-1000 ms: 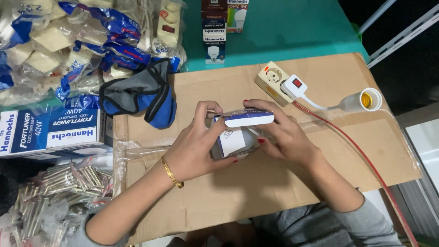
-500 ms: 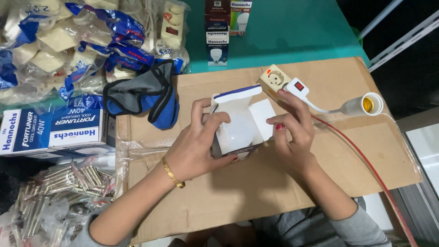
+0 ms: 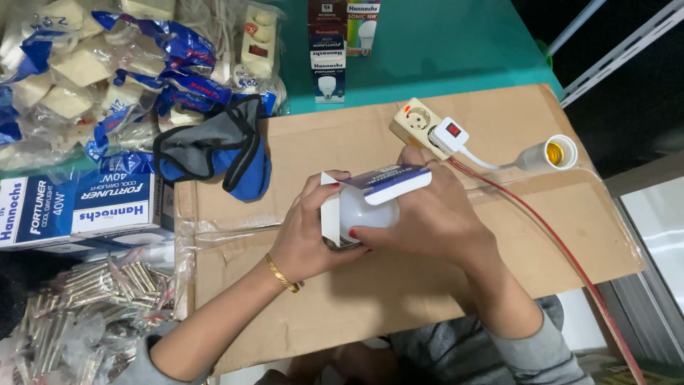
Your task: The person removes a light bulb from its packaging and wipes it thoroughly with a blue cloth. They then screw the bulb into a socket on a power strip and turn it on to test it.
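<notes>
Since half a second ago, both hands have drawn closer over the white bulb (image 3: 367,207), and the small carton (image 3: 370,187) has turned so its purple-and-white flap lies across the top of the bulb instead of standing open behind it.

Largest is the teal counter (image 3: 456,50), with a flattened brown cardboard sheet (image 3: 399,285) laid over its near part. On the left lie a heap of plastic-wrapped beige fittings (image 3: 78,71), long blue-and-white boxes (image 3: 78,210), and a bag of small metal pieces (image 3: 92,299). A grey-and-blue cloth pouch (image 3: 221,146) rests at the cardboard's upper left corner. Small bulb boxes (image 3: 331,50) stand at the counter's far edge.

The left hand (image 3: 313,235) has its fingers wrapped around the carton from the left and below. The right hand (image 3: 434,214) has its fingers closed over the bulb's round end, a red-nailed thumb pressed on the white dome. Bulb and carton sit above the middle of the cardboard.

Just beyond the right hand are a beige socket block (image 3: 417,122) with a white switched plug (image 3: 450,134), whose white lead ends in an empty lamp holder (image 3: 552,153). A red cable (image 3: 570,257) runs from there towards the lower right.
</notes>
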